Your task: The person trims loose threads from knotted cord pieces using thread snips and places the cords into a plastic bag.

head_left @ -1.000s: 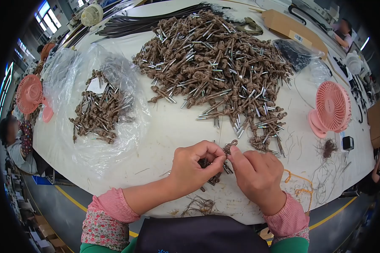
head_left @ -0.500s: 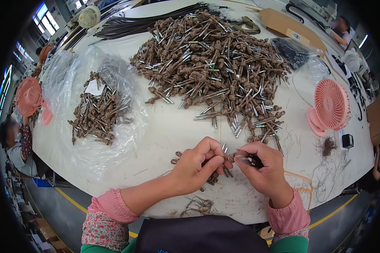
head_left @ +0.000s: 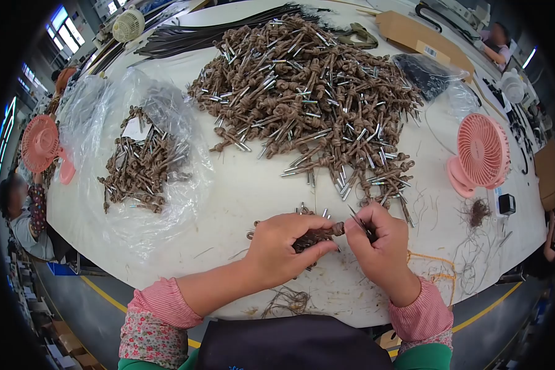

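White work table (head_left: 240, 176) carries everything here, and its large pile of knotted brown cords (head_left: 308, 92) is the landmark. On the near side of this pile, the left hand (head_left: 290, 246) curls its fingers and thumb around a bunch of brown cords (head_left: 317, 238), perhaps so that one knotted end sticks out free beside the fingertips. Right hand (head_left: 376, 243) pinches one thin dark tool (head_left: 355, 217), its point raised near this end; whether it is tweezers or snips I cannot tell, because fingers cover it. Two tangles of loose thread lie out of the way: one (head_left: 290, 300) nearest to the person, one (head_left: 480, 211) to the right of the pile. To the left of the pile, one smaller heap (head_left: 135, 166) rests on clear plastic (head_left: 188, 213), which probably keeps it separate. Two pink fans stand either side of the pile, left (head_left: 39, 143) and right (head_left: 483, 151), probably for air. Pile's pieces are too many for counting.
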